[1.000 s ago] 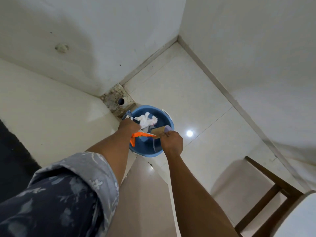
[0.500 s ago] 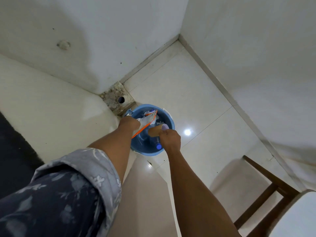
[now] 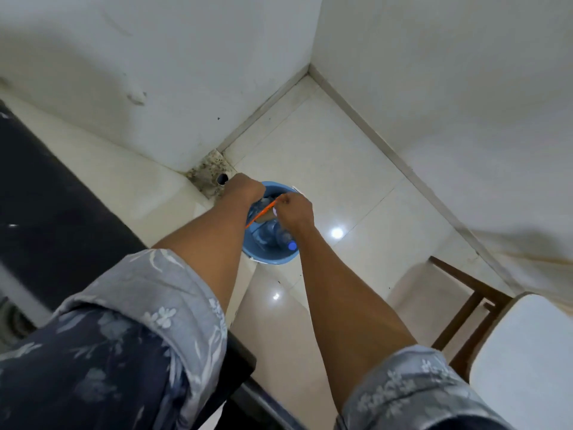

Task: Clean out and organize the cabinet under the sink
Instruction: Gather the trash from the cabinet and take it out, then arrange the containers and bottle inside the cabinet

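Both hands over blue bucket [image 3: 269, 257] in floor corner, left hand [image 3: 245, 188] inside, grip hidden; right hand [image 3: 294, 209] pinching orange strip [image 3: 259, 215]; dumping trash, next release it

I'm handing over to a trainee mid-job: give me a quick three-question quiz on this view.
1. True or false: the blue bucket stands on the floor near the wall corner.
2. What colour is the strip stretched between the left hand and right hand?
3. The bottle cap in the bucket is: A red, B blue, C white.

Key: 1 true; 2 orange; 3 B.
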`<state>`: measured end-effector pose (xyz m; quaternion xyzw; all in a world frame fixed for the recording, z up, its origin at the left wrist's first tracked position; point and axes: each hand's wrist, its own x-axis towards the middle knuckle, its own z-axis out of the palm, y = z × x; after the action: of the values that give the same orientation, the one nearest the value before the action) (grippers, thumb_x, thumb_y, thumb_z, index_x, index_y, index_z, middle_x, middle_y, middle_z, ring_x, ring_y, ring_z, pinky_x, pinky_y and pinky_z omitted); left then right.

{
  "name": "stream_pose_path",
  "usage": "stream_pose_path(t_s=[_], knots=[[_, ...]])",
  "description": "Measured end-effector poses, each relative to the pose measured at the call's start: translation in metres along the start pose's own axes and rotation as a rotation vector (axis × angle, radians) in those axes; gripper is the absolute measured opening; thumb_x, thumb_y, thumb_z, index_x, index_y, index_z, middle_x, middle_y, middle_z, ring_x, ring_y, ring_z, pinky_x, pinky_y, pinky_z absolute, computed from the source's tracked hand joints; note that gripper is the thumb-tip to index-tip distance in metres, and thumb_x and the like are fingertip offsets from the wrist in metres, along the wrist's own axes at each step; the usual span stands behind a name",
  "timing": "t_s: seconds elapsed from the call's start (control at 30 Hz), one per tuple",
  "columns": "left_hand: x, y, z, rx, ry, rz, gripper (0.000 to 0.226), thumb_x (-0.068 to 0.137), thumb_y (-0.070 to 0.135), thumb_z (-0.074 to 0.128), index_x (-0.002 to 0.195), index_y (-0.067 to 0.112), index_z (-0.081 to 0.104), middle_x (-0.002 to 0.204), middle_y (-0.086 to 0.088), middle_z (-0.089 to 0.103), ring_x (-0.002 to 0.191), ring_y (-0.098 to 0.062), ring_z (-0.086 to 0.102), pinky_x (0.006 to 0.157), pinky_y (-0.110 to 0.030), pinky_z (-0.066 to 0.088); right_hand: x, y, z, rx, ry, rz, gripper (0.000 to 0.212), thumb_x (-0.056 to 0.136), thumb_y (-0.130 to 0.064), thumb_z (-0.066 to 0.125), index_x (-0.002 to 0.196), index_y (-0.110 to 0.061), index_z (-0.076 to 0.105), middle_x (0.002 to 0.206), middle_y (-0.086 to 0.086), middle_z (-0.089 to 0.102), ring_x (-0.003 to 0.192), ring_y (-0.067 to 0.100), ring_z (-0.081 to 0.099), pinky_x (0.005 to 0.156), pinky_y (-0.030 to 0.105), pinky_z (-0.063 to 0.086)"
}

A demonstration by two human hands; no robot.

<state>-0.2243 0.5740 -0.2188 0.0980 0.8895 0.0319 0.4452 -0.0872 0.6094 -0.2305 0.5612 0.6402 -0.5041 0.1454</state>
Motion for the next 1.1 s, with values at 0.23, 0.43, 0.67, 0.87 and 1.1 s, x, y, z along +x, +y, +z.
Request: stream_pose_path(t_s=[0.23, 0.43, 0.67, 0.87, 1.1], knots=[[-0.099, 0.009, -0.069, -0.367, 0.113, 0.222, 0.028, 0.094, 0.025, 0.066, 0.109, 0.003, 0.075, 0.111, -0.016, 0.078, 0.103, -0.035, 0.074, 0.086, -0.040, 0.062, -0.057, -0.073, -0.031, 0.538, 0.105, -0.041, 0.022, 0.086, -0.014, 0.058, 0.097, -0.011, 0.077, 0.089, 0.004, 0.079, 0.085, 0.024, 0.077, 0.069, 0.033, 0.059], [-0.212, -0.045, -0.123, -0.843, 0.210, 0.445, 0.021, 0.096, 0.022, 0.065, 0.117, 0.022, 0.071, 0.107, -0.002, 0.078, 0.095, -0.018, 0.079, 0.093, -0.046, 0.064, -0.129, -0.119, -0.050, 0.831, 0.088, -0.188, 0.017, 0.089, -0.018, 0.062, 0.099, -0.014, 0.076, 0.090, 0.007, 0.081, 0.077, 0.019, 0.076, 0.069, 0.033, 0.064], [-0.314, -0.183, -0.144, -1.140, 0.338, 0.413, 0.024, 0.103, 0.013, 0.059, 0.124, 0.009, 0.069, 0.104, -0.013, 0.080, 0.085, -0.021, 0.077, 0.077, -0.034, 0.063, -0.266, -0.158, -0.013, 0.752, -0.043, -0.420, 0.017, 0.092, -0.019, 0.063, 0.098, -0.011, 0.076, 0.095, 0.011, 0.080, 0.074, 0.016, 0.072, 0.069, 0.030, 0.060], [-0.389, -0.318, -0.109, -1.279, 0.511, 0.332, 0.017, 0.099, 0.012, 0.060, 0.113, 0.014, 0.070, 0.092, -0.010, 0.080, 0.071, -0.014, 0.073, 0.066, -0.027, 0.061, -0.389, -0.126, 0.070, 0.602, -0.141, -0.555, 0.013, 0.092, -0.019, 0.066, 0.096, -0.010, 0.075, 0.078, 0.005, 0.076, 0.068, 0.016, 0.066, 0.062, 0.030, 0.055], [-0.472, -0.468, -0.031, -1.302, 0.591, 0.203, 0.011, 0.100, 0.022, 0.066, 0.103, 0.018, 0.076, 0.089, -0.002, 0.082, 0.074, -0.014, 0.077, 0.066, -0.026, 0.062, -0.501, -0.024, 0.168, 0.278, -0.293, -0.631, 0.015, 0.094, -0.021, 0.063, 0.095, -0.011, 0.075, 0.085, 0.004, 0.079, 0.076, 0.021, 0.077, 0.065, 0.028, 0.062]])
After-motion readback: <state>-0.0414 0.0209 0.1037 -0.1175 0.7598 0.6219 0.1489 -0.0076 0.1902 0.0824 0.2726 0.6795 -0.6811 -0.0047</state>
